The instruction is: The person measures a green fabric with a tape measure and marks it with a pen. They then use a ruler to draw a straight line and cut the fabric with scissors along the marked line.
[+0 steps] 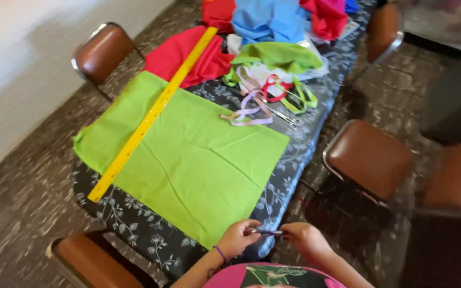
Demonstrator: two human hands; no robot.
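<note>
My left hand (237, 237) and my right hand (306, 238) meet at the table's near corner. Both pinch a small thin dark object (267, 232) stretched between them; its kind is too small to tell. A purple band circles my left wrist. Just beyond my hands a large lime green cloth (188, 154) lies flat on the table. A long yellow ruler (153, 114) lies slanted across the cloth's left side.
The table (134, 224) wears a dark floral cover. Farther back lie ribbons (257, 101), scissors (284, 114) and red (188, 56), blue (268, 18) and green cloths. Brown padded chairs stand at left (102, 50), right (369, 157), near left (89, 261) and far right (382, 24).
</note>
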